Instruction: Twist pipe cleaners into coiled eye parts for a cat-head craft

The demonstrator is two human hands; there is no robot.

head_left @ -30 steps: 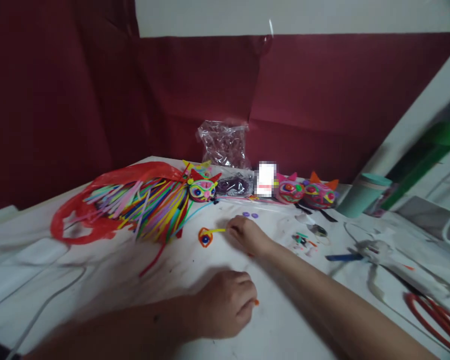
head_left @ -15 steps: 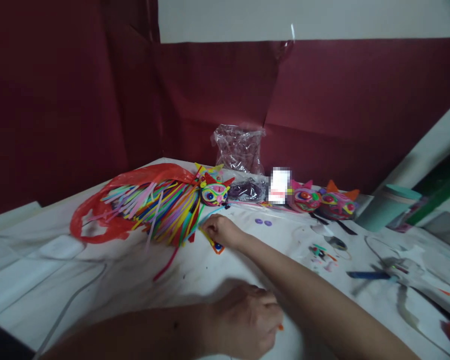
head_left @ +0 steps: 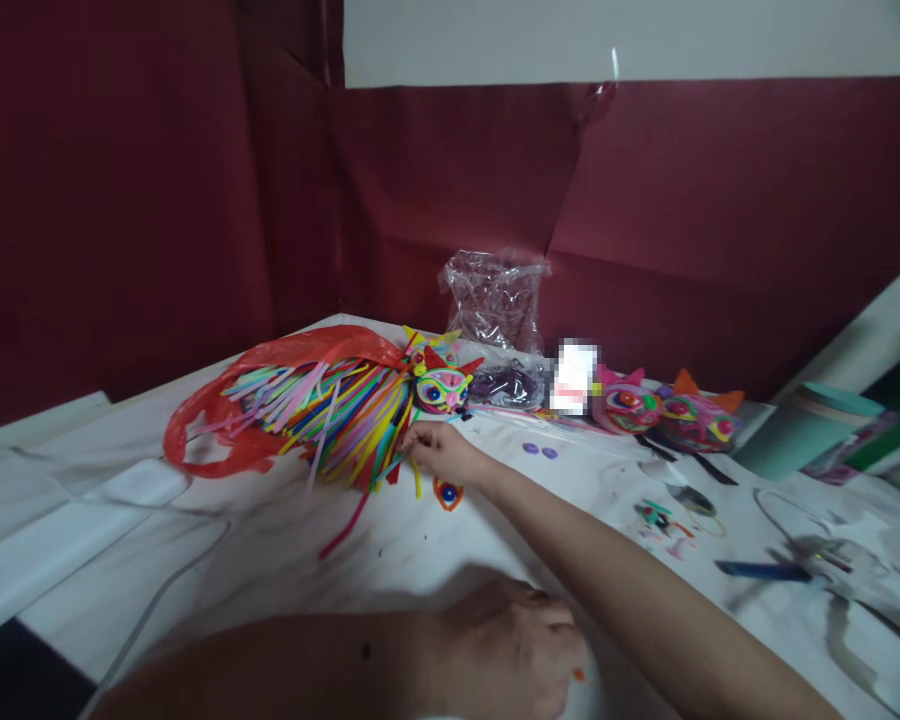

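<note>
My right hand [head_left: 436, 450] reaches to the right edge of a bundle of many-coloured pipe cleaners [head_left: 345, 420]. Its fingers are pinched together, and a short yellow pipe cleaner [head_left: 418, 480] shows just below them. An orange-rimmed eye piece with a blue centre [head_left: 448, 493] lies on the table under that wrist. Nearer to me, my left hand [head_left: 521, 645] rests closed, knuckles up. A small orange tip [head_left: 579, 675] pokes out by its fingers; the rest of that piece is hidden. Beside the bundle's right end sits a colourful animal head [head_left: 442, 390] with red ears.
A red plastic bag [head_left: 217, 455] lies around the bundle. Two purple discs [head_left: 540, 451], a dark plastic-wrapped pack [head_left: 510, 385] and two more animal heads [head_left: 626, 402] are farther back. Scraps [head_left: 664, 520], a glue gun [head_left: 832, 555] and a green cup [head_left: 806, 430] stand right; a white power strip [head_left: 82, 540] left.
My right hand has shifted slightly off the orange eye piece, which now shows fully, toward the pipe cleaners. My left hand stays closed. The whole view has slid a little to the right.
</note>
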